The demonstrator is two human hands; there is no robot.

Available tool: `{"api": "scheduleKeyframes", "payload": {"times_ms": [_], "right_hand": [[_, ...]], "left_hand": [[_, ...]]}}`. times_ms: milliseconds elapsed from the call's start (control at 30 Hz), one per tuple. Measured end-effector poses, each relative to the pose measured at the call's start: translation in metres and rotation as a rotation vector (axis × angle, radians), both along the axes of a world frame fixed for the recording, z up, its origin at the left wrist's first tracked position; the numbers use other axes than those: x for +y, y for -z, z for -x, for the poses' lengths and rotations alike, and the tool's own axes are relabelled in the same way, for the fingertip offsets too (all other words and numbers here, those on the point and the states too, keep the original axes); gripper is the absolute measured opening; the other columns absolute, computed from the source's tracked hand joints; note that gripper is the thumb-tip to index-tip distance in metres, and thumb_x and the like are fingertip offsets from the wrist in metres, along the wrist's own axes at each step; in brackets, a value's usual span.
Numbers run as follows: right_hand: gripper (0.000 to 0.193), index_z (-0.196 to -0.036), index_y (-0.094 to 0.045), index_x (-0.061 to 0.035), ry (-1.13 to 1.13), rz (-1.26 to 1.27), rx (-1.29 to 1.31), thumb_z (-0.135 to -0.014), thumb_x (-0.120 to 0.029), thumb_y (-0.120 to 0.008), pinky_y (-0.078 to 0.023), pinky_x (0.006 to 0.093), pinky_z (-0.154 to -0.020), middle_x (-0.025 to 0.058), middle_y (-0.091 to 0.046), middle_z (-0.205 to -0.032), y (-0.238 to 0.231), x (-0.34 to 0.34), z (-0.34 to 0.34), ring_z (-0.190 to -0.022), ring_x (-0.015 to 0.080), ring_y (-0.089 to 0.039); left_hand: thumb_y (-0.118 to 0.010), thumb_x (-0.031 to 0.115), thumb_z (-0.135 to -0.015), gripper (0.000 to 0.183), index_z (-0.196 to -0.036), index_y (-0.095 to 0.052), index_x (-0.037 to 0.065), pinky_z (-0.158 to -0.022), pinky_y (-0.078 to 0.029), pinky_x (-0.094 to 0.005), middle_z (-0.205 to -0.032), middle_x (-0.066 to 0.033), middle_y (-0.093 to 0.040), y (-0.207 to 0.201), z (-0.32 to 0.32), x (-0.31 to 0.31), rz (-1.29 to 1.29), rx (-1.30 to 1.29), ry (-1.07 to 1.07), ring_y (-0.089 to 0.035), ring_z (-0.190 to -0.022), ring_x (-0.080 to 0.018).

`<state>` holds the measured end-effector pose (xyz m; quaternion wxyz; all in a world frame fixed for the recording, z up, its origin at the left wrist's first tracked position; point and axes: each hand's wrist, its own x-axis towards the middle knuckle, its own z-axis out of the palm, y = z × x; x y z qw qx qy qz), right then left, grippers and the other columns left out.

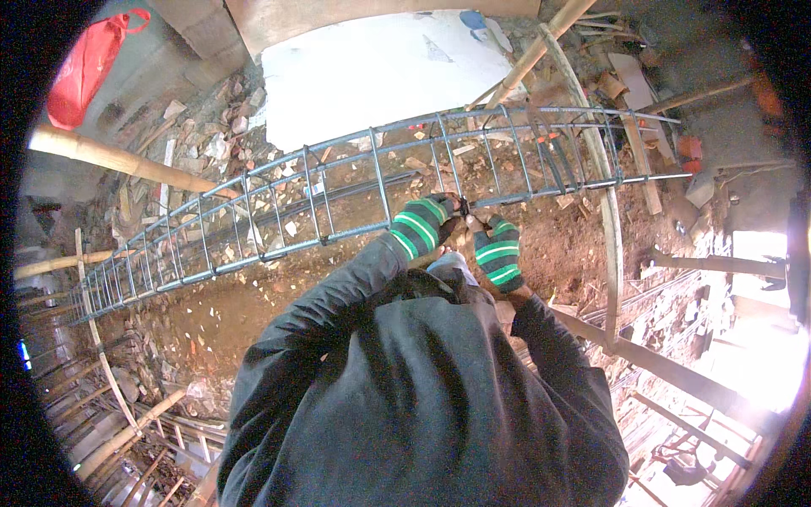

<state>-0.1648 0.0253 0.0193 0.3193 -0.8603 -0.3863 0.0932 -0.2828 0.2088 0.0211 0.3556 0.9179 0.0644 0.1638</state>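
Note:
A long cage of steel reinforcing bars [376, 179] with square stirrups runs from the lower left to the upper right in front of me. My left hand [422, 221], in a green striped glove with bare fingertips, is closed at the cage's near bar, beside a stirrup joint. Just right of it, my right hand [498, 249], gloved alike, has its fingers bent in a pinch close under that bar. Whatever sits between the fingers is too small or hidden to name. A dark tool with orange-red grips [555, 156] hangs on the cage farther right.
Bamboo poles [127, 158] and a curved wooden pole [610, 245] cross beside and beneath the cage. A white sheet [372, 76] lies beyond it. Rubble [211, 139] covers the soil. A red bag [83, 72] is at upper left; a wooden beam [667, 363] stretches at right.

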Motion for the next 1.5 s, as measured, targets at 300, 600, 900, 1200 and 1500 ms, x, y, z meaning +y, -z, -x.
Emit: {"api": "scheduleKeyframes", "payload": {"times_ms": [300,600,900,1200,1500], "right_hand": [[0.021,-0.113,-0.07,-0.0116,0.382,-0.414,1.376,-0.093,-0.015,-0.066,-0.047,0.0317,-0.062,0.0025,-0.064,-0.075,0.032,0.009,-0.011,-0.072,0.0189,-0.061],[0.035,-0.098,-0.068,-0.0048,-0.217,0.15,-0.019,-0.088,-0.039,-0.068,-0.049,0.0451,-0.069,0.0176,-0.069,-0.084,-0.089,0.011,-0.068,-0.076,0.035,-0.064],[0.066,-0.128,-0.052,-0.0002,-0.026,0.569,-0.582,-0.072,-0.025,-0.078,-0.05,0.0504,-0.088,0.0274,-0.06,-0.121,-0.083,0.051,-0.189,-0.103,0.0439,-0.062],[0.029,-0.116,-0.06,0.0002,-0.616,0.06,-0.319,-0.096,-0.02,-0.059,-0.051,0.0381,-0.082,0.0121,-0.067,-0.1,-0.126,-0.023,-0.13,-0.091,0.0273,-0.062],[0.042,-0.129,-0.054,0.0011,-0.438,0.308,0.288,-0.091,-0.016,-0.062,-0.05,0.0427,-0.087,0.0216,-0.064,-0.113,-0.107,-0.094,-0.029,-0.102,0.038,-0.062]], "left_hand": [[-0.056,0.015,-0.088,0.028,-0.115,-0.062,0.007,-0.083,-0.053,-0.0427,-0.119,-0.0158,-0.063,-0.006,0.001,0.001,-0.196,-0.139,0.0,-0.064,-0.102,-0.0348],[-0.061,0.029,-0.091,0.029,-0.109,-0.065,0.007,-0.079,-0.053,-0.0428,-0.104,-0.0159,-0.068,0.0,-0.001,-0.002,0.021,-0.004,-0.023,-0.065,-0.093,-0.0361],[-0.063,0.022,-0.084,0.03,-0.113,-0.065,0.012,-0.08,-0.053,-0.0445,-0.107,-0.0152,-0.067,0.0,0.0,0.001,0.271,0.077,-0.026,-0.064,-0.094,-0.0387],[-0.066,0.015,-0.078,0.037,-0.115,-0.066,0.011,-0.075,-0.053,-0.0433,-0.093,-0.0153,-0.069,0.011,0.001,-0.005,0.184,-0.031,-0.129,-0.066,-0.085,-0.0373],[-0.064,0.01,-0.08,0.03,-0.11,-0.067,0.014,-0.067,-0.052,-0.0425,-0.09,-0.0142,-0.069,-0.003,0.003,-0.001,0.051,0.015,-0.127,-0.064,-0.076,-0.0354]]}}
